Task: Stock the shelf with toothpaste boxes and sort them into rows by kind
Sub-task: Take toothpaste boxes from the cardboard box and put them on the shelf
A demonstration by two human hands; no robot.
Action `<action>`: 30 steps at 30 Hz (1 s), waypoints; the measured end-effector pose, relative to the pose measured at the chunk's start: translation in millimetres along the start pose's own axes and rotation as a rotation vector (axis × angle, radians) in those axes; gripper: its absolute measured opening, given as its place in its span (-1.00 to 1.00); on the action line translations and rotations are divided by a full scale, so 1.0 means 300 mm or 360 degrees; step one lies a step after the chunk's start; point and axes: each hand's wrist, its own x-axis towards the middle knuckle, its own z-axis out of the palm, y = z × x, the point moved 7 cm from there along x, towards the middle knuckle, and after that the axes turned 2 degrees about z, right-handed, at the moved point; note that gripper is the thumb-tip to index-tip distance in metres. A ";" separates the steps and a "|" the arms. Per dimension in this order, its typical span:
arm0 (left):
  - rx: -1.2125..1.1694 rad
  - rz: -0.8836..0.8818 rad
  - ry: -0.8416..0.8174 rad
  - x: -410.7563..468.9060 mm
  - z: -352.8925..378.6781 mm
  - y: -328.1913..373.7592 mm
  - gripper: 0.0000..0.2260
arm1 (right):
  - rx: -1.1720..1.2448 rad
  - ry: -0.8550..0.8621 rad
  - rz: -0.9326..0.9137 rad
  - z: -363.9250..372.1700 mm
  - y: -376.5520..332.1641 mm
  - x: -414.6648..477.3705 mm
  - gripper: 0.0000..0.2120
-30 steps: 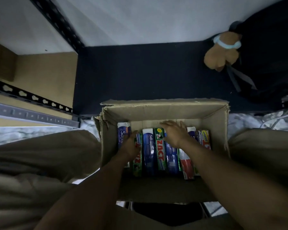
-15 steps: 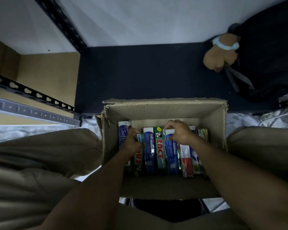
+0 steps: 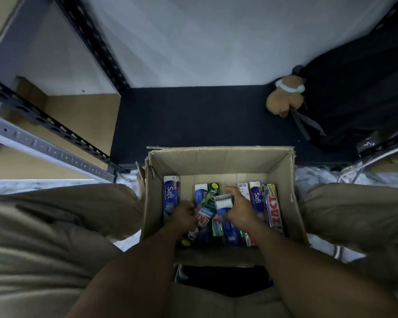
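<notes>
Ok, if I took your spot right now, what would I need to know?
Left hand grips a tilted red-and-green toothpaste box.
Right hand grips a blue-and-white toothpaste box.
Both are inside the cardboard carton, beside the other boxes.
Done: no toothpaste on the dark shelf yet.
Left: move all boxes there, in rows by kind.

One cardboard box (image 3: 216, 161), at least eight toothpaste boxes (image 3: 243, 191), one plush toy (image 3: 283, 99)
Two blue Safi boxes (image 3: 171, 196) read plainly, one left of the left hand (image 3: 185, 214), one right of the right hand (image 3: 241, 212); a third like them lies beyond the left hand. One red-lettered Zact box (image 3: 272, 207) lies further right still. Each of the two hands grips one more: a green-and-red box (image 3: 205, 210), a white-ended blue box (image 3: 223, 201).
</notes>
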 end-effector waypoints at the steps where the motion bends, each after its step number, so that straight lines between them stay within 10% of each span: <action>1: 0.0021 0.0014 -0.0065 -0.012 0.011 0.014 -0.69 | 0.0029 -0.0011 0.0071 0.010 0.008 -0.011 -0.32; 16: -0.0742 0.0115 -0.0101 -0.189 -0.067 0.242 -0.66 | 0.0887 0.0332 0.0073 -0.181 -0.068 -0.116 -0.75; 30: -0.1416 0.0714 -0.0388 -0.591 -0.073 0.661 -0.44 | 0.1037 0.0800 -0.0623 -0.525 -0.571 -0.418 -0.50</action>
